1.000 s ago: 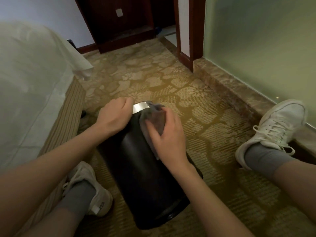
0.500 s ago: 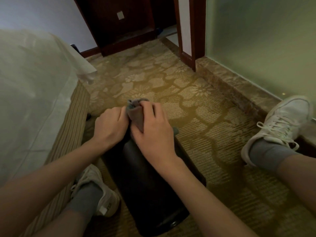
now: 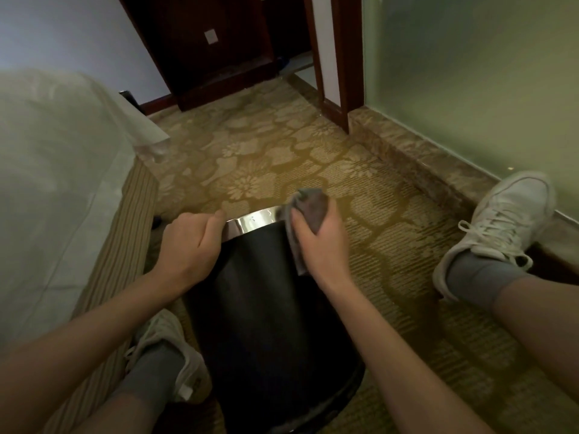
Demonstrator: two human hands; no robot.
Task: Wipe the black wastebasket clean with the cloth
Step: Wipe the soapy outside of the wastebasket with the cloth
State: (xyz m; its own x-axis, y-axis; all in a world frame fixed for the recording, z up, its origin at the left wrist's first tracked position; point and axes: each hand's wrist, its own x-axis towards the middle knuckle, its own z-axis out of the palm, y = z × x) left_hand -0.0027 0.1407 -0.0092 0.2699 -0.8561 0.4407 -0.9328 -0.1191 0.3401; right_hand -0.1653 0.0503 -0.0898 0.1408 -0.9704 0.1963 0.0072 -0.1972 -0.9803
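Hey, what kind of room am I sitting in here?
Probably a hotel bedroom: a white-sheeted bed at left, patterned carpet, and a frosted glass wall on a marble sill.

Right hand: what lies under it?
A grey cloth, held by the right hand against the black wastebasket at its chrome rim. The wall beneath the cloth is covered, so its cleanliness cannot be seen.

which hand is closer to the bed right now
Left. The left hand grips the wastebasket rim on the bed side; the right hand holds the cloth on the rim's opposite side, farther away.
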